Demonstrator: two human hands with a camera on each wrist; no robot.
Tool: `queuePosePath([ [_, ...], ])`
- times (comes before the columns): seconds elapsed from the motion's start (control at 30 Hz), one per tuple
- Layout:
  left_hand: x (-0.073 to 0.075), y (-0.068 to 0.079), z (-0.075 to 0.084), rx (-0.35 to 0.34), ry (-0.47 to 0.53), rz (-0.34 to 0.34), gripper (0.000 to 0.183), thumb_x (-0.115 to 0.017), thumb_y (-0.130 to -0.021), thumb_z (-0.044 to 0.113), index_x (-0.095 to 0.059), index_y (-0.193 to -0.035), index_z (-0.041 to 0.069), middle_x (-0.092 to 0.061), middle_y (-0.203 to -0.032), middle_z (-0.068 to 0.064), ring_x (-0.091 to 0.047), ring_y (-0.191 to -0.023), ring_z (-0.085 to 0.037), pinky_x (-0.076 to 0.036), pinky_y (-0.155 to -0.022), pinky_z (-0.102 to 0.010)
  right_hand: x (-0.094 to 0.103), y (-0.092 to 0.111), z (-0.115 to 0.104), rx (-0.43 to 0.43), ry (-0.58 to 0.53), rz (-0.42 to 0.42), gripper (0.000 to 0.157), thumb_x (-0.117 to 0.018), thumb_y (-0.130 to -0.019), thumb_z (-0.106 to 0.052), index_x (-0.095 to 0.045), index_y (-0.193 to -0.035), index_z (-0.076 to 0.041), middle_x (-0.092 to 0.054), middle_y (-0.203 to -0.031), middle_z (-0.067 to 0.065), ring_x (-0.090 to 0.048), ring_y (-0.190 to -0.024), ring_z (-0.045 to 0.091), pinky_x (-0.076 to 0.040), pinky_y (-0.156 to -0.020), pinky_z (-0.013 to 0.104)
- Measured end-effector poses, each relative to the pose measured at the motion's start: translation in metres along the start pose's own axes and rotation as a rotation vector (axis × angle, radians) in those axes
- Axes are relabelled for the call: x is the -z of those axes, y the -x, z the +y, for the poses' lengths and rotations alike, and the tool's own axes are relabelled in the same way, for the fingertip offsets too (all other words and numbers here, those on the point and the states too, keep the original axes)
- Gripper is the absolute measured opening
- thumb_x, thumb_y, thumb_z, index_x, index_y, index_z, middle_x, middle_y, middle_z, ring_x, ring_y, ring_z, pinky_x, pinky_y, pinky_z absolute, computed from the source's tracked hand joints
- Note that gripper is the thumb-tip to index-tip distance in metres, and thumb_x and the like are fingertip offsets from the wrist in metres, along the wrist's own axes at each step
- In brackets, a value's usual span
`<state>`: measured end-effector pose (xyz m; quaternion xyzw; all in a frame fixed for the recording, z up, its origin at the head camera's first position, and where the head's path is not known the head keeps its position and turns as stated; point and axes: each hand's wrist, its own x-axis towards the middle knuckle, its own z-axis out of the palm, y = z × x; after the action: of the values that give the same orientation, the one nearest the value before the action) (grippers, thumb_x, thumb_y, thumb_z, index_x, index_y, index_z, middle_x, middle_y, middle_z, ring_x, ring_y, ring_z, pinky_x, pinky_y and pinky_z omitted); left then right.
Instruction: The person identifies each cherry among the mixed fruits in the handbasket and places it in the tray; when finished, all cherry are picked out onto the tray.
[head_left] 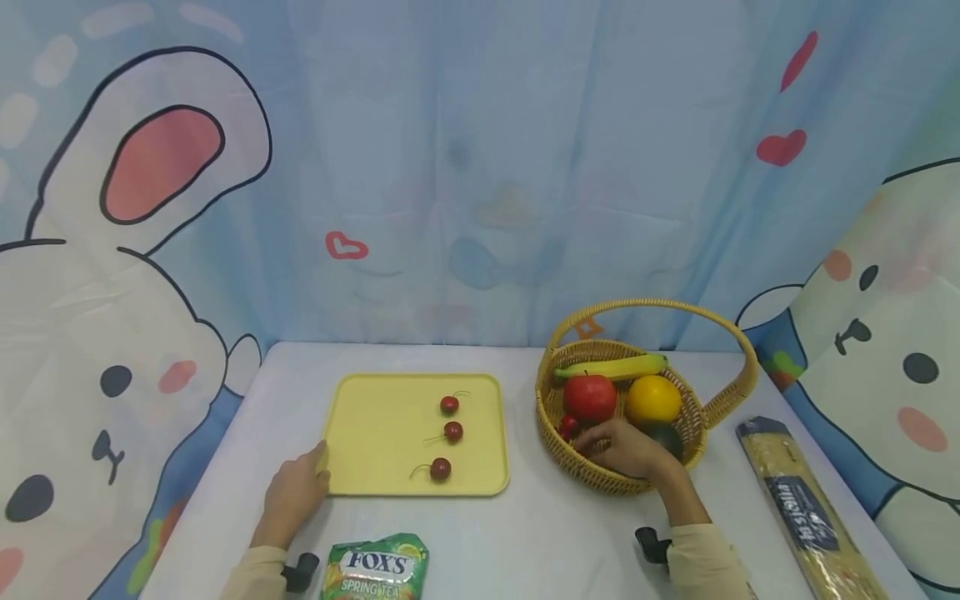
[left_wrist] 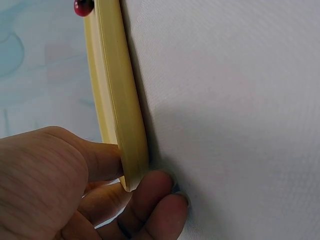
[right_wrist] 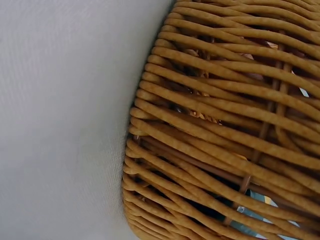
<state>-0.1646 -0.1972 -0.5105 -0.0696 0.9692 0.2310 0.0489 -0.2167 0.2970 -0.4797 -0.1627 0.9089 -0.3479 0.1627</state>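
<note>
My left hand [head_left: 294, 493] holds the left side of a yellow tray [head_left: 382, 433]. In the left wrist view the thumb lies on one face of the tray's rim [left_wrist: 125, 105], the fingers at its other side. On the tray lie three dark red cherries [head_left: 440, 469] with stems. My right hand [head_left: 622, 447] reaches into a wicker basket [head_left: 555, 446], its fingertips close to some red cherries [head_left: 568, 425]. Whether they hold one is hidden. A red apple [head_left: 590, 397], a banana [head_left: 615, 367], a yellow-orange round fruit [head_left: 654, 400] and a dark green fruit [head_left: 663, 437] share the basket.
A green FOX'S bag [head_left: 377, 568] lies at the table's front, below the tray. To the basket's right lies a long clear pack [head_left: 806, 508] with a dark label. The basket's tall handle [head_left: 652, 303] arches over its back. A patterned curtain [head_left: 480, 167] hangs behind the white table.
</note>
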Motion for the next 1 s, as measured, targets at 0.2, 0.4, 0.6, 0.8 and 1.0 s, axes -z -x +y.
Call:
queuePosePath([
  [0.2,0.001,0.001,0.001,-0.006,-0.004,-0.011,0.051,-0.058,-0.092,0.006,-0.048,-0.14,-0.009,-0.057,-0.132,-0.033,-0.065,-0.104,-0.041,-0.051,-0.089,-0.055,0.004,0.0,0.002,-0.057,-0.061,0.087,0.017,-0.076,-0.085,-0.015,-0.077,-0.102,-0.015,-0.074,-0.104,0.002,-0.062,-0.097,0.022,-0.054,-0.082,0.039],
  [0.4,0.001,0.002,0.001,-0.004,-0.003,-0.003,0.051,-0.058,-0.092,0.006,-0.048,-0.139,-0.01,-0.057,-0.131,-0.033,-0.066,-0.101,-0.04,-0.052,-0.087,-0.055,0.008,0.001,-0.008,-0.058,-0.119,0.234,0.028,-0.078,-0.085,-0.024,-0.074,-0.111,-0.013,-0.07,-0.113,0.007,-0.062,-0.103,0.026,-0.054,-0.088,0.046],
  [0.6,0.0,-0.001,-0.001,-0.006,-0.008,0.006,0.051,-0.059,-0.091,0.006,-0.049,-0.139,-0.01,-0.059,-0.129,-0.032,-0.063,-0.084,-0.027,-0.053,-0.078,-0.05,0.004,-0.004,-0.035,0.079,-0.168,0.334,0.03,-0.078,-0.085,-0.023,-0.074,-0.112,-0.009,-0.072,-0.11,0.008,-0.066,-0.098,0.023,-0.056,-0.083,0.033],
  [0.8,-0.002,-0.002,-0.003,0.001,-0.009,0.003,0.051,-0.059,-0.092,0.006,-0.049,-0.139,-0.01,-0.058,-0.13,-0.032,-0.066,-0.09,-0.032,-0.052,-0.085,-0.053,-0.016,-0.02,-0.073,0.209,-0.229,0.339,0.022,-0.08,-0.084,-0.017,-0.076,-0.105,-0.012,-0.071,-0.102,0.005,-0.067,-0.09,0.015,-0.056,-0.078,0.023],
  [1.0,-0.002,-0.003,-0.003,-0.003,-0.007,0.004,0.051,-0.059,-0.092,0.007,-0.049,-0.139,-0.009,-0.058,-0.13,-0.032,-0.067,-0.094,-0.033,-0.052,-0.088,-0.054,-0.047,-0.039,-0.104,0.296,-0.237,0.321,0.019,-0.082,-0.081,-0.014,-0.078,-0.099,-0.014,-0.072,-0.097,0.002,-0.068,-0.086,0.014,-0.057,-0.075,0.025],
])
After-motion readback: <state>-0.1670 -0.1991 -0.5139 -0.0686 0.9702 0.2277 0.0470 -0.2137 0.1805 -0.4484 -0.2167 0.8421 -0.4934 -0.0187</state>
